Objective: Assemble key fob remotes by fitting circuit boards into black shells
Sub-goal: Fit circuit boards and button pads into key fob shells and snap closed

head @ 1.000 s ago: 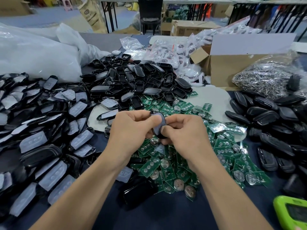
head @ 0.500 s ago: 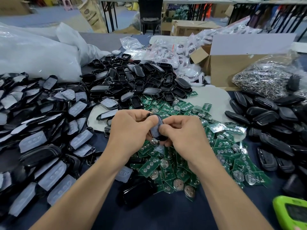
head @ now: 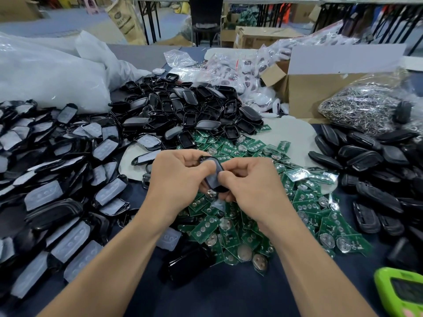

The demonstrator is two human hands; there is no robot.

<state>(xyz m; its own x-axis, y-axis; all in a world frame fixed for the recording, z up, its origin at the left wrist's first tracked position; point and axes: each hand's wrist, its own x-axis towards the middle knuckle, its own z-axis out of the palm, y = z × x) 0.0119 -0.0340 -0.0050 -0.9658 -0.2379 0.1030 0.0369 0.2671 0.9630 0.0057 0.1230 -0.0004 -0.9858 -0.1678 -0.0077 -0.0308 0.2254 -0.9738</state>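
Dark blue cloth is covering the bench (head: 229, 298), and tables, a chair and cartons are standing far behind it. Over the middle of the bench both hands are holding one black key fob shell (head: 214, 177) with a pale grey face, raised just above a spread pile of green circuit boards (head: 258, 216). The left hand (head: 176, 179) is gripping the shell's left side with curled fingers (head: 190, 156), and the right hand (head: 251, 188) is pinching its right side between thumb and curled fingers. Whether a board is sitting inside the shell cannot be told. A heap of empty black shells (head: 183, 110) is lying beyond the boards, shells fitted with translucent button pads (head: 57, 179) are crowding the left side, and closed black fobs (head: 366, 168) are lying at the right. A cardboard box (head: 320, 88) and a clear bag of metal rings (head: 366, 106) are sitting far right, a large white plastic bag (head: 45, 76) far left, and a green device (head: 400, 291) at the near right corner.
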